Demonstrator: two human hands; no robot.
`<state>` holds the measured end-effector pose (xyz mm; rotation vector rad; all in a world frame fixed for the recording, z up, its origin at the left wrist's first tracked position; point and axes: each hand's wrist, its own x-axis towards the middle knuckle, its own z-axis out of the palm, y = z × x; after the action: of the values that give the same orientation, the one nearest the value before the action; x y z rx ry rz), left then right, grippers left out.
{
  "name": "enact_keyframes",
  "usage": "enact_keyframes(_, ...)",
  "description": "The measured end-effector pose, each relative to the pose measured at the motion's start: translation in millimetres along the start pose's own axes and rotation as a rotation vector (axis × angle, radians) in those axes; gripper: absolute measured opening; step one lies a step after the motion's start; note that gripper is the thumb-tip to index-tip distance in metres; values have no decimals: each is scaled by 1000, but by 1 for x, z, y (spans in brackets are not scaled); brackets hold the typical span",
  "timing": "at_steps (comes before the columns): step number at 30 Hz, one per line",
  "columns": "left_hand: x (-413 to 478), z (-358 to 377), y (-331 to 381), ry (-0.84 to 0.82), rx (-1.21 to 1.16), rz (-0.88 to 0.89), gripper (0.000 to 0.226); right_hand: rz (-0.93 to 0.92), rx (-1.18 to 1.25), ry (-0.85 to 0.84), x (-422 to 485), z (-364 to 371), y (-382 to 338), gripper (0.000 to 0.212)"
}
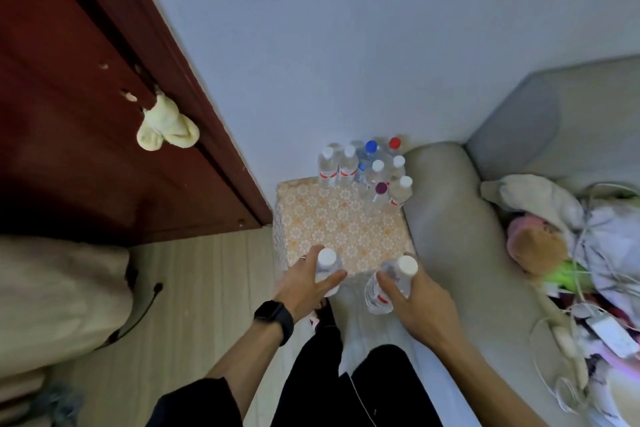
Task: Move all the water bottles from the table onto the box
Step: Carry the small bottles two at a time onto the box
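A box point(332, 222) covered in an orange floral cloth stands against the wall. Several water bottles point(367, 170) with white, blue, red and purple caps stand crowded on its far half. My left hand point(308, 282) grips a white-capped bottle point(327, 267) at the box's near left edge. My right hand point(412, 302) grips another white-capped bottle point(388, 284), tilted, just off the box's near right corner. Whether either bottle touches the box top is unclear.
A beige sofa arm point(446, 218) flanks the box on the right, with soft toys and cables point(568, 246) beyond it. A dark red door point(86, 114) stands on the left, and a beige cushion point(59, 295) lies on the wooden floor. My legs are below.
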<state>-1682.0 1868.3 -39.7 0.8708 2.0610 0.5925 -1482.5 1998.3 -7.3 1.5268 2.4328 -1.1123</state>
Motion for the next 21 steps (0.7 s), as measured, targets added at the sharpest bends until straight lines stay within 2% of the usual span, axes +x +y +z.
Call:
enact_keyframes(4,53,-3,-6,-48,-48,-47,72,32,37,-47,42,19,-3,61)
enact_keyframes(9,106,8,-30,-71,-162,-141,76,76,66,-151,109,57,6,78)
enact_keyframes(12,134,21,-43,-41,-214,-214,75,46,100,-198,147,81,17,70)
enact_keyframes(15,157,36,-52,7,-258,-256,72,82,130,-208,178,100,26,71)
enact_keyframes(19,174,46,-64,14,-214,-270,73,86,136,-256,201,119,34,62)
enact_keyframes(21,180,50,-68,36,-234,-279,73,96,129,-259,209,126,37,66)
